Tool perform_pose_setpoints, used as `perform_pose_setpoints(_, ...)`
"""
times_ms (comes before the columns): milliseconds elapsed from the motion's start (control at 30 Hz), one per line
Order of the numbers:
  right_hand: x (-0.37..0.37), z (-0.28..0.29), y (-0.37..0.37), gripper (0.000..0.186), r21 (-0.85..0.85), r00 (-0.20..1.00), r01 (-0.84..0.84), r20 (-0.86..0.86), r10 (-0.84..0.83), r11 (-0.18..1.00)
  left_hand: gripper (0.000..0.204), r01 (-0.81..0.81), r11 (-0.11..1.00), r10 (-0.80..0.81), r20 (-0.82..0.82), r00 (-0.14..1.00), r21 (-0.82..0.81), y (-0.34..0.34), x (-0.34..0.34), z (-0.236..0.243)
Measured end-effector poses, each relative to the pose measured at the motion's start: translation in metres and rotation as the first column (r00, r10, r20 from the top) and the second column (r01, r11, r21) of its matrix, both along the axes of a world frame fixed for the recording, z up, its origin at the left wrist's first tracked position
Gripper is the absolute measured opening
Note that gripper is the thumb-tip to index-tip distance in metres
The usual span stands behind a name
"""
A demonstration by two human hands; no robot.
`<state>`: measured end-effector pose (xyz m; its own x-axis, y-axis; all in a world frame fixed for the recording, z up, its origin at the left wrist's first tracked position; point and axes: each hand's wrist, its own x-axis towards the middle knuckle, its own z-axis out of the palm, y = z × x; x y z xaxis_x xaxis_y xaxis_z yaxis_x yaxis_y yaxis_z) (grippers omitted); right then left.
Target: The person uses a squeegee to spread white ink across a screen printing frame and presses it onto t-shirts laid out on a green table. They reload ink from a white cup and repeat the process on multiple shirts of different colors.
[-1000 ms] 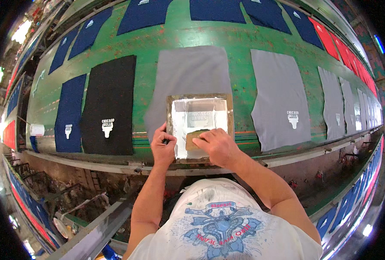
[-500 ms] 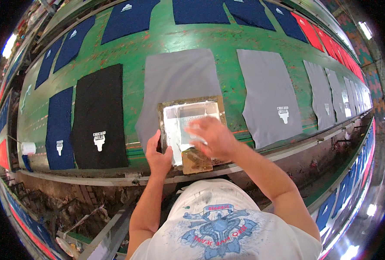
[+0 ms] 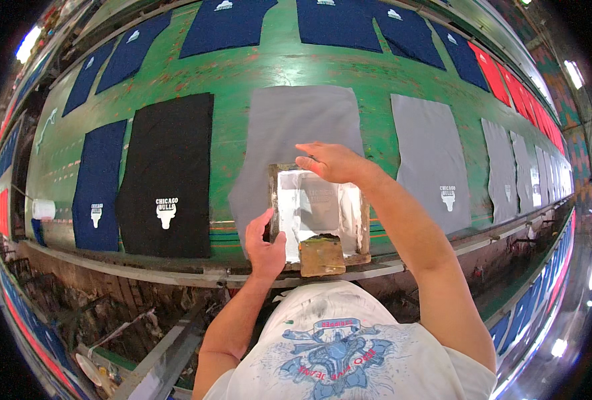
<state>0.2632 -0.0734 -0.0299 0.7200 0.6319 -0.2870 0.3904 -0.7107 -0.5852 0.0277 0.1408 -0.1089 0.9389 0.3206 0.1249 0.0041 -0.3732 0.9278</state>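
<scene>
Right hand off the squeegee and up at the frame's far edge now.
Right hand's (image 3: 339, 163) fingers are stretched out, thumb apart; can't tell if they touch the frame (image 3: 273, 193). Left hand (image 3: 267, 250) has thumb and fingers apart at the frame's left edge, can't tell if it's gripping. A second ago the right had the squeegee (image 3: 323, 257) inside the frame; now that's parked on the near edge. Frame's sitting over the near end of a grey cloth (image 3: 303, 120) on the green table (image 3: 231, 133).
</scene>
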Motion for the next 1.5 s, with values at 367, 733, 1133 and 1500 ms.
perform_pose_setpoints(367,0.028,0.017,0.013,0.093,-0.059,0.965,-0.039,-0.26,0.022,0.998,0.04,0.021,0.991,-0.056,0.273,0.96,0.129,0.003,-0.009,0.006)
perform_pose_setpoints(733,0.01,0.043,-0.05,0.051,0.423,0.94,0.296,0.028,-0.339,0.856,0.038,0.032,0.995,-0.01,0.232,0.973,-0.091,0.012,-0.013,0.004)
perform_pose_setpoints(1133,-0.254,-0.025,-0.16,0.062,0.731,0.802,0.519,-0.235,-0.55,0.443,0.035,-0.01,0.981,0.044,0.172,0.984,-0.192,-0.028,0.012,0.029)
perform_pose_setpoints(1500,-0.257,-0.044,-0.401,0.071,0.747,0.662,0.629,-0.368,-0.652,0.217,0.025,0.119,0.99,-0.129,0.134,0.982,0.08,-0.305,0.029,0.045)
